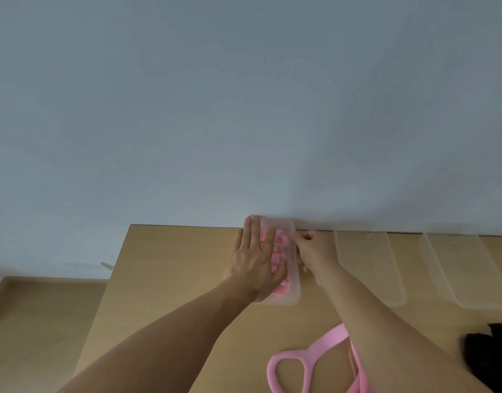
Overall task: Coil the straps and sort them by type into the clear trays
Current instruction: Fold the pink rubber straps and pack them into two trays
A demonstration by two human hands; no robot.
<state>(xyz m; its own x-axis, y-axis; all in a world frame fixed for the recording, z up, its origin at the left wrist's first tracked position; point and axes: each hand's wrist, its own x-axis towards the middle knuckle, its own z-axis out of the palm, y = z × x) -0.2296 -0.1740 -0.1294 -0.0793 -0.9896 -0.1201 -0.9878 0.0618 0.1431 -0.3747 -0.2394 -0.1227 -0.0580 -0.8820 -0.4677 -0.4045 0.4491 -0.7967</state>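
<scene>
Item: coiled pink straps [283, 239], lying in the leftmost clear tray [283, 302] at the far edge of the table [173, 279], centre of the frame, hard against the wall [215, 109]. The left hand [255, 259] lies flat across them, fingers straight and released, pressing the coils down. The right hand [315, 251] sits at the tray's right wall with its fingers curled, apparently pinching the rim to steady it. Handling, as I judge it from here: the straps look soft, light and springy, inclined to unwind once the palm lifts, so best taken across the whole coil rather than by one end. The tray looks thin, light and easily slid, hence the steadying grip. Second lot: a loose pink strap [326, 343], uncoiled, looped on the table at lower centre right, partly under the right forearm. Two further clear trays, the middle tray [368, 273] and the right-hand tray [465, 273], show nothing inside them (their far ends are hard to make out against the wall). A black heap [488, 353] at the right edge is possibly more straps, though I cannot tell. Surface: smooth pale wood, likely low in grip. Room: plain blue-grey wall, with a lower wooden surface [39, 321] at lower left.
</scene>
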